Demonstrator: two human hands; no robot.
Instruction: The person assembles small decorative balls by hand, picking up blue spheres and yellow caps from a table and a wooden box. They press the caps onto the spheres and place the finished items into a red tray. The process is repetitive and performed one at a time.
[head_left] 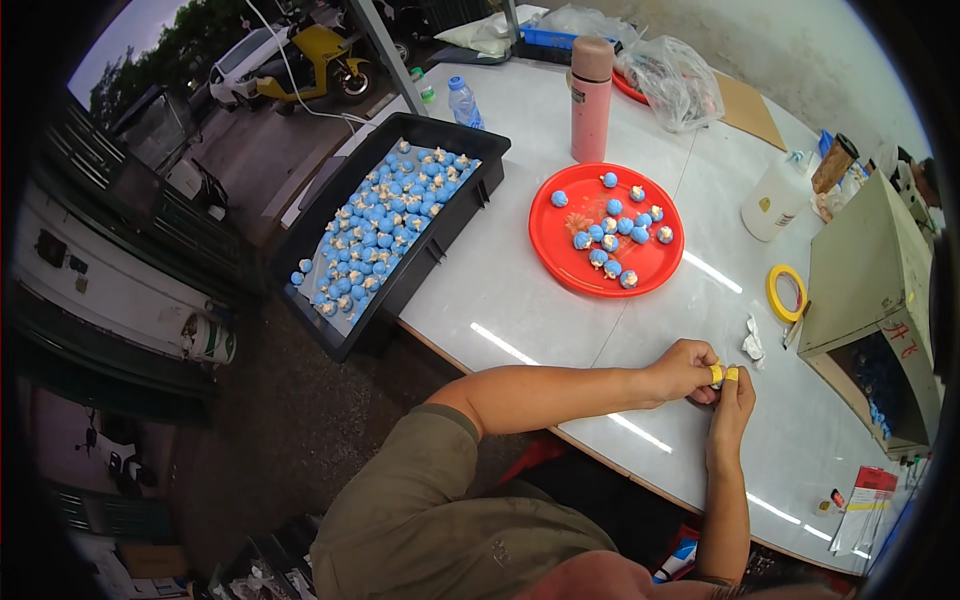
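My left hand [685,373] and my right hand [735,405] meet above the table at the right, fingers closed in a pinch. Between the fingertips shows a bit of a small blue piece, mostly hidden by the fingers. Yellow tape wraps a fingertip on each hand. Beyond them, a round red tray [555,262] bears several small blue balls [640,235] with cream-coloured parts. A crumpled white tissue [753,341] lies just past my right hand.
At the left, a black crate [408,290] holds many similar blue balls [385,240]. A pink thermos [590,105] stands behind the red tray. Farther right are a white bottle [778,200], a yellow tape roll [786,293] and an open box [865,320] with blue pieces inside.
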